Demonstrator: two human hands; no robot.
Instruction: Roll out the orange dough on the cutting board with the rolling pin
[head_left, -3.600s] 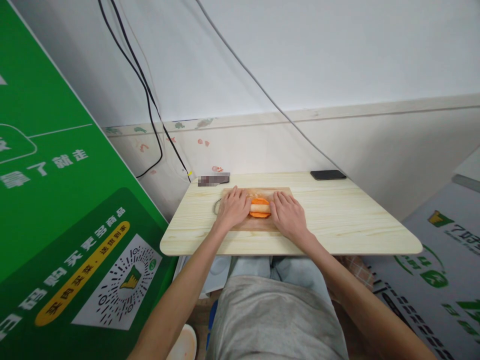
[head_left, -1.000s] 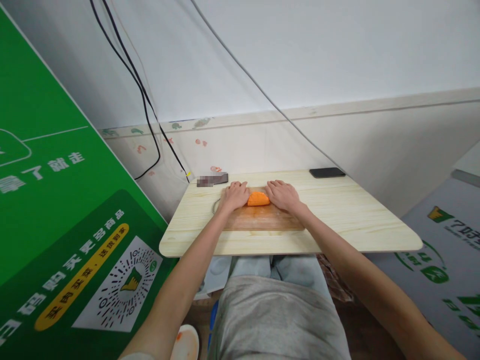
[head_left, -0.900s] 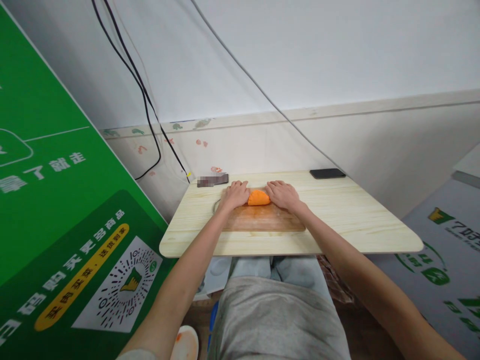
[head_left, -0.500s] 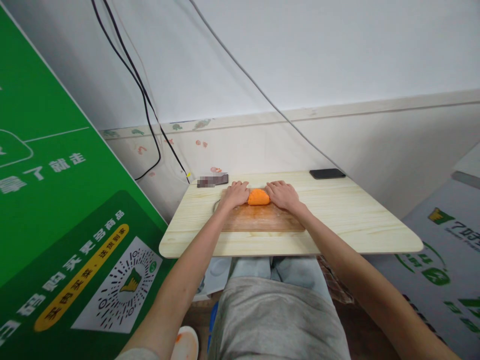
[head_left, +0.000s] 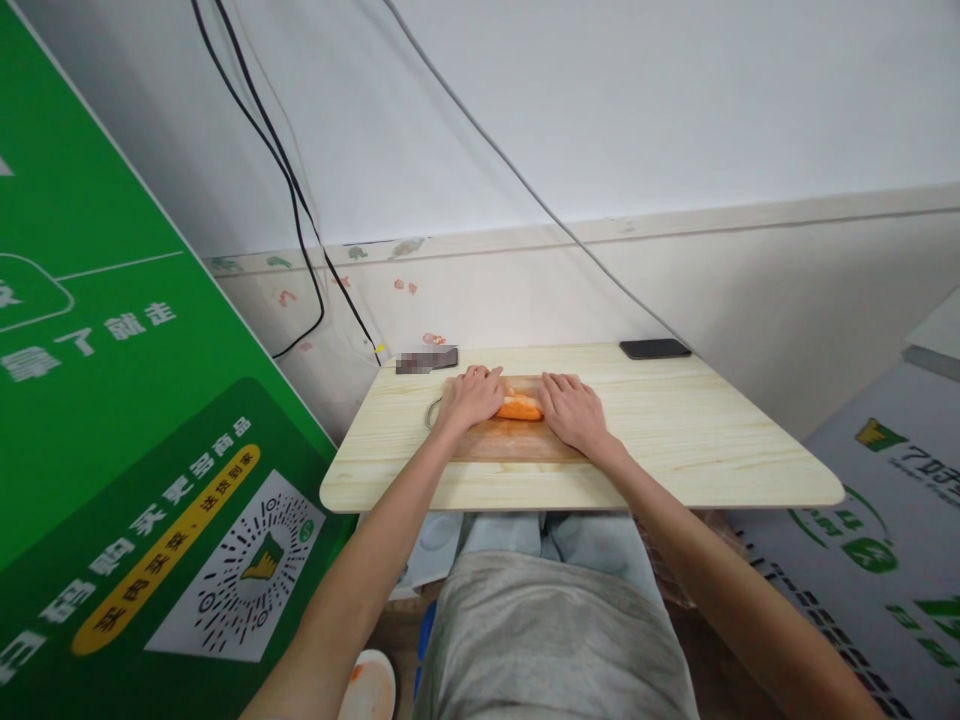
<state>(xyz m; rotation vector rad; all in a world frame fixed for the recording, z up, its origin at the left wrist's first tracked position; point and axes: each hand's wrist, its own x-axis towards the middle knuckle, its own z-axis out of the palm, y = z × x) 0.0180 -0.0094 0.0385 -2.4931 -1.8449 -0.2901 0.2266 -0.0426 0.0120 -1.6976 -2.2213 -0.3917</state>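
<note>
A lump of orange dough (head_left: 520, 408) lies on a wooden cutting board (head_left: 517, 445), long and low, with a paler strip along its far side. My left hand (head_left: 474, 396) is at the dough's left end, its fingers curled around that end. At the right end my right hand (head_left: 574, 408) grips the dough in the same way, palm down. Both hands hide the ends of the dough, and parts of the board are covered by the hands and wrists.
The board rests on a pale wooden table (head_left: 720, 450). Against the wall are a dark phone (head_left: 655, 349) at right and a partly blurred phone-like object (head_left: 426, 360) at left. A metal ring (head_left: 430, 412) shows at the board's left side. Black cables (head_left: 289, 180) hang down the wall.
Both hands have moved slightly toward me. The dough has gone from a thick, folded half-round to a lower, longer shape, with a paler strip now showing behind it.
</note>
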